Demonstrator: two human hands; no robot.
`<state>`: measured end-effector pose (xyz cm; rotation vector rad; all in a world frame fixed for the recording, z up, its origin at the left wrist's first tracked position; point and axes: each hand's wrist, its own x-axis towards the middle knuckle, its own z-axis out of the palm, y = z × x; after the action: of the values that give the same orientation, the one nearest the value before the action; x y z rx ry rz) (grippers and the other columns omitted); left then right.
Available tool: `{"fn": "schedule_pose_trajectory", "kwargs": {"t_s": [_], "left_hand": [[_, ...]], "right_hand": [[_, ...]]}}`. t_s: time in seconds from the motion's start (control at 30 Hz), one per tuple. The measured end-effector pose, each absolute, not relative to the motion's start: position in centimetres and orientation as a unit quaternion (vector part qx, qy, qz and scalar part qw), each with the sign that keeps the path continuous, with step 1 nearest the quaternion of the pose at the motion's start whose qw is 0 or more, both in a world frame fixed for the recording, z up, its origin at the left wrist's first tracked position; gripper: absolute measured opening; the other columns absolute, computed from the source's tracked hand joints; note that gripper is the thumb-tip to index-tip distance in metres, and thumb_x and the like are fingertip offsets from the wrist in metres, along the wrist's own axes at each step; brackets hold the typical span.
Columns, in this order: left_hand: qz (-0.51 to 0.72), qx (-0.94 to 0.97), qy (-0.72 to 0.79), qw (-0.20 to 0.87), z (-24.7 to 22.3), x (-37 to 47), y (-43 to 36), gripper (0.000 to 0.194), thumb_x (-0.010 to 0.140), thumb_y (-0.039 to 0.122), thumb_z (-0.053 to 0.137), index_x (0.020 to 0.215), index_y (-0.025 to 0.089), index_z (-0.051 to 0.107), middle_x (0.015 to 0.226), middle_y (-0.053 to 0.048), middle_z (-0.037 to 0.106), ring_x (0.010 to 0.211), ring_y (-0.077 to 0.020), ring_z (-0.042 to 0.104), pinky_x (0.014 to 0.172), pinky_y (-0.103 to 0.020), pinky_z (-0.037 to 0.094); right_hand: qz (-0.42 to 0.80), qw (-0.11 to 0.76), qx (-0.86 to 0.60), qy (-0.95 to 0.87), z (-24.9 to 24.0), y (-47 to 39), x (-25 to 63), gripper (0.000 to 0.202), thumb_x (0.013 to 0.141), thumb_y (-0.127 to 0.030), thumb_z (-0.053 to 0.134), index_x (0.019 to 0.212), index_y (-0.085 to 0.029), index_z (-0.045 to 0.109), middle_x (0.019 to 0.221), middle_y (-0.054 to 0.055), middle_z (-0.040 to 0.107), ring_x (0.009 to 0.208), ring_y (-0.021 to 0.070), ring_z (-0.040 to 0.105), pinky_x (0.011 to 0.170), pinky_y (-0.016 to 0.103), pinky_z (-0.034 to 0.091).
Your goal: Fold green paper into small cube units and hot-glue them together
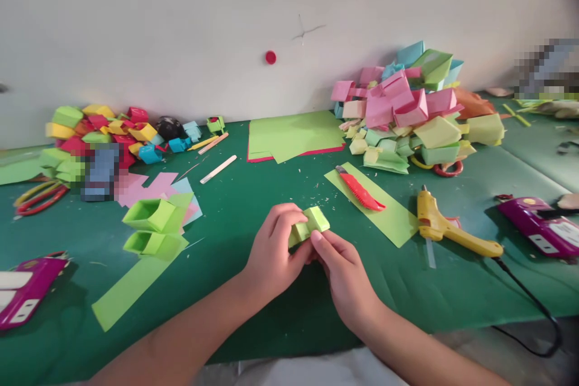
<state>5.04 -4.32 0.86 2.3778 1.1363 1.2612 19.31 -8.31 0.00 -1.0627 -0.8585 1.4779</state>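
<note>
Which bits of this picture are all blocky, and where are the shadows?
Head view: a blue-grey thing on the left and a patch by the right edge are pixelated; head view: soft shadows lie on the green table beside the left purple device; head view: the top right corner darkens.

Folded green paper [318,218] between fingers [286,215]

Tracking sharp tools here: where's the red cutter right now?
In the head view, the red cutter lies right of centre on a light green strip, beyond the right hand, left of the yellow glue gun.
</note>
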Motion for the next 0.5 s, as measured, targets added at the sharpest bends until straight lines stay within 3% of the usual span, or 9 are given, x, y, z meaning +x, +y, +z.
{"fn": "schedule_pose_trajectory", "kwargs": {"t_s": [0.3,0.5], "left_hand": [[0.413,0.839,0.328,0.130,0.9,5.3,-5.0,0.042,0.091,0.022,0.067,0.130,0.020,0.050,0.127,-0.013,0.057,0.123,-0.0262,0.058,0.103,-0.043,0.055],[0.432,0.841,0.286,0.156,1.4,5.0,-5.4,0.045,0.090,0.019,0.067,0.132,0.017,0.050,0.125,-0.014,0.059,0.122,-0.0248,0.059,0.104,-0.042,0.055]], "right_hand": [[0.605,0.573,-0.443,-0.332,0.8,-7.4,21.2,0.033,0.093,-0.046,0.069,0.075,-0.021,0.059,0.072,-0.004,0.041,0.071,0.0136,0.036,0.065,0.026,0.035],[0.545,0.544,-0.477,-0.424,1.2,-6.9,22.9,0.039,0.097,-0.052,0.062,0.075,-0.021,0.056,0.071,-0.004,0.039,0.067,0.0130,0.033,0.061,0.026,0.033]]}}
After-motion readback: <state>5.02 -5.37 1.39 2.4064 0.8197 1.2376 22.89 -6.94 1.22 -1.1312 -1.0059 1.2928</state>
